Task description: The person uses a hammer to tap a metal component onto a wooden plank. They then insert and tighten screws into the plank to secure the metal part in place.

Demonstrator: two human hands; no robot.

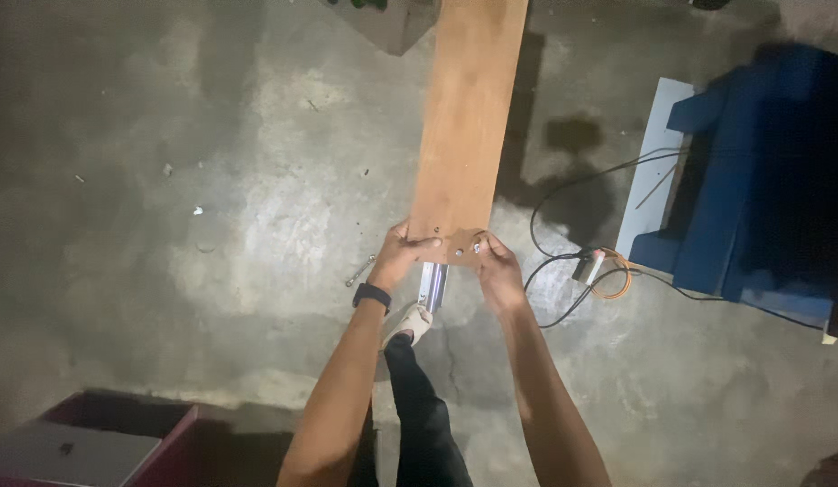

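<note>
A long brown wooden board (466, 117) runs away from me over a concrete floor. My left hand (403, 254) grips its near left corner, thumb on top; a black watch sits on that wrist. My right hand (498, 267) is at the near right corner, fingers pinched at small metal hardware (476, 244) on the board's end. A shiny metal tube (432, 285) stands under the near end, next to my sandalled foot (410, 323).
A small wrench (359, 271) lies on the floor left of my hands. A black cable and an orange coil (612, 275) lie to the right, beside a blue machine (762, 171). A dark red box (121, 442) is at the lower left.
</note>
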